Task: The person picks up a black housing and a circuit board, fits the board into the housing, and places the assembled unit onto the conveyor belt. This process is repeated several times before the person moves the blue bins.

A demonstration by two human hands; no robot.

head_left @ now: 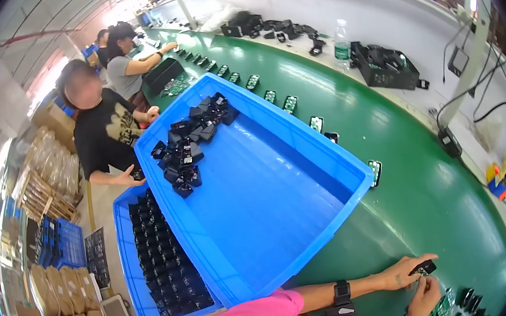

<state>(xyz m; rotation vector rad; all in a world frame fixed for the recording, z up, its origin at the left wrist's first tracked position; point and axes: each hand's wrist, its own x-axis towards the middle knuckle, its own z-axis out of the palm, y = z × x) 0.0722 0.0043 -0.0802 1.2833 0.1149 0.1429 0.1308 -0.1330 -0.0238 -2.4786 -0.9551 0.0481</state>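
Observation:
My left hand (398, 274), reaching out of a pink sleeve with a black band at the wrist, holds a small black plastic housing (425, 267). Some green circuit board shows at the housing's lower side. Just below it my right hand (425, 302) has its thumb and fingers pinched together close to the housing; what lies between them is hidden. Beside the right hand, at the lower edge, is a heap of green circuit boards (446, 306). Several more black housings (470, 300) lie to its right.
A large blue bin (290, 265) with black housings in its far end rests at the green table's (451, 198) left edge. Below it, another blue bin (133, 296) holds rows of black parts. Assembled units (375, 173) line the table. A co-worker (105, 122) stands at the bin's left.

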